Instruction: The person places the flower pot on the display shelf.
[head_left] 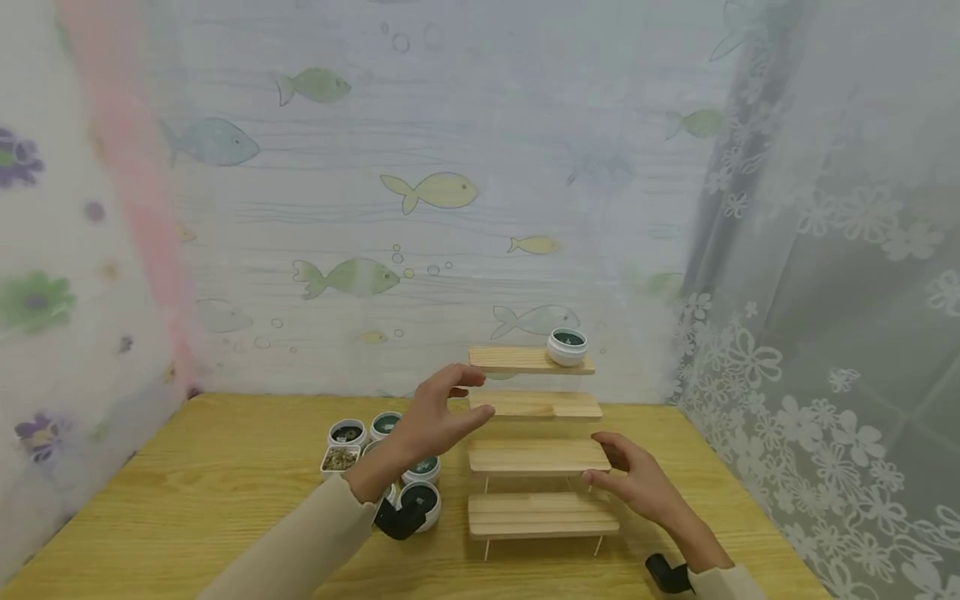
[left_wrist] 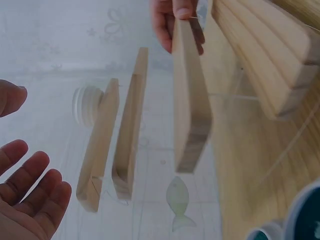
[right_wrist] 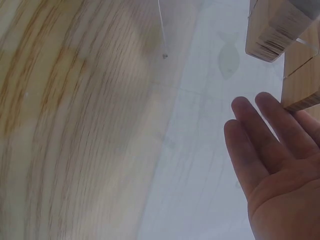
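Note:
A wooden display stand with several stepped shelves stands on the table. A white round jar with a dark green top sits at the right of its highest shelf. My left hand hovers left of the upper shelves, its fingers spread and holding nothing; the left wrist view shows the same bare fingers. At the right end of the second shelf from the bottom, my right hand holds the board's edges between thumb and fingers. Its extended fingers appear beside the wood in the right wrist view.
Several small white jars with dark or green contents cluster left of the stand, partly behind my left forearm. Among them is a square dish of brownish bits. A fish-patterned curtain hangs behind the wooden table.

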